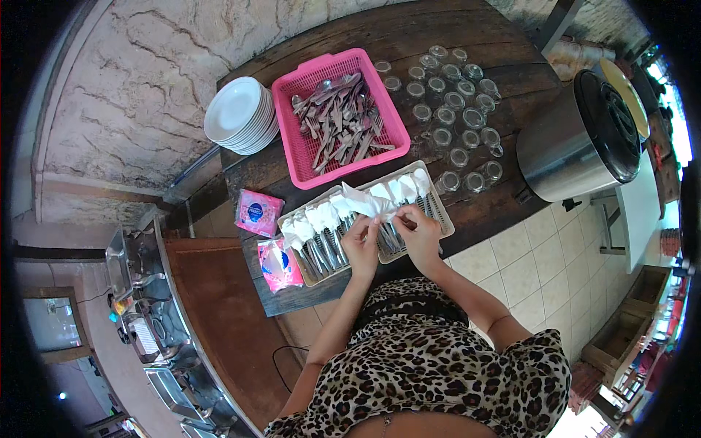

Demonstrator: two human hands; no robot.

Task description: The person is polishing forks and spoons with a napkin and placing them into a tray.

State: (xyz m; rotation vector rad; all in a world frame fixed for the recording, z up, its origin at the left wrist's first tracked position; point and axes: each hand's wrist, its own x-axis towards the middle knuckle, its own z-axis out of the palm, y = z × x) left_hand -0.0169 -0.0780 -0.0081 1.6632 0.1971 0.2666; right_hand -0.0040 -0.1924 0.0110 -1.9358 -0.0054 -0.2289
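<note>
A white paper napkin (pixel 368 203) is pinched between the fingertips of my left hand (pixel 361 245) and my right hand (pixel 420 235). Whether cutlery lies inside its folds cannot be seen. Both hands are over two beige plastic baskets set side by side, the left basket (pixel 313 283) and the right basket (pixel 448 223). Rows of cutlery (pixel 324 253) lie in them, upper ends wrapped in white napkins (pixel 300 227). Just beyond stands a pink plastic basket (pixel 286 131) heaped with loose metal forks, spoons and knives (pixel 345 117).
Two pink napkin packs, one upper (pixel 259 212) and one lower (pixel 280 267), lie at the left. White plates (pixel 236 112) are stacked behind them. Upturned glass mugs (pixel 454 101) and a steel urn with a black lid (pixel 569 142) occupy the right of the wooden table (pixel 493 216).
</note>
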